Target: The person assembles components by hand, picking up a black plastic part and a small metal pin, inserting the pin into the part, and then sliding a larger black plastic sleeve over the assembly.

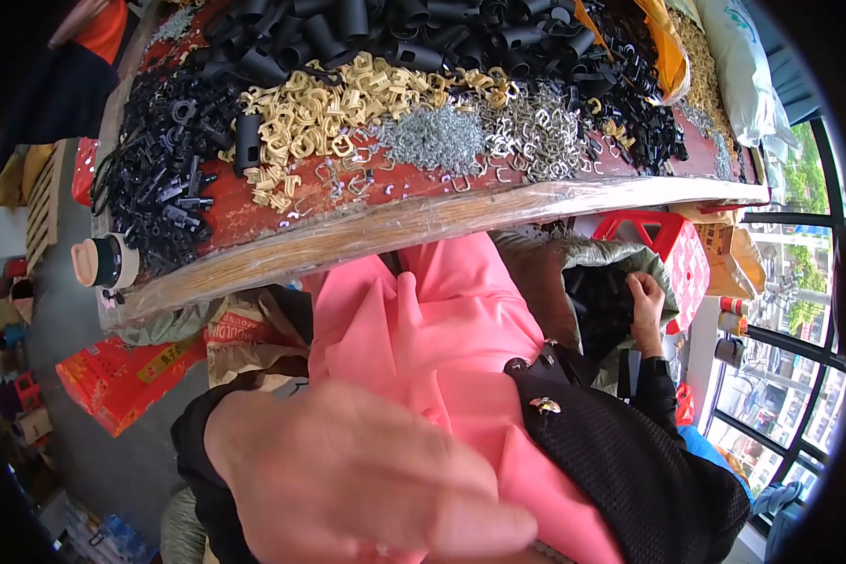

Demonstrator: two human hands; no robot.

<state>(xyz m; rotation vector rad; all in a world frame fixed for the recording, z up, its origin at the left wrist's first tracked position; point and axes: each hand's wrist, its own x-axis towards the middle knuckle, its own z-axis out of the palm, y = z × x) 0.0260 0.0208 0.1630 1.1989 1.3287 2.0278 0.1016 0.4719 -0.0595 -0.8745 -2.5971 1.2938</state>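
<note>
My left hand [348, 475] is raised close in front of my pink apron [423, 329], large and smeared by motion. Its fingers point to the right, and I cannot tell whether they hold anything. Off to the right, my right hand [647, 303] is at the mouth of a grey-green woven sack [545, 268], beside its rim. Its fingers are curled closed; whatever they may hold is hidden. Inside the sack lie black plastic parts [597, 310]. A red worktable [367, 193] stands ahead, heaped with black tubes [324, 39], cream plastic clips [296, 113] and metal U-shaped pieces [550, 136].
The table's wooden front edge [395, 230] crosses before me. Small silver hardware [432, 139] and black fittings [160, 169] lie on top. A lidded cup [106, 261] stands at the left corner. Red bags [136, 376], a red plastic stool [672, 249] and another person's sleeve [61, 94] surround the table.
</note>
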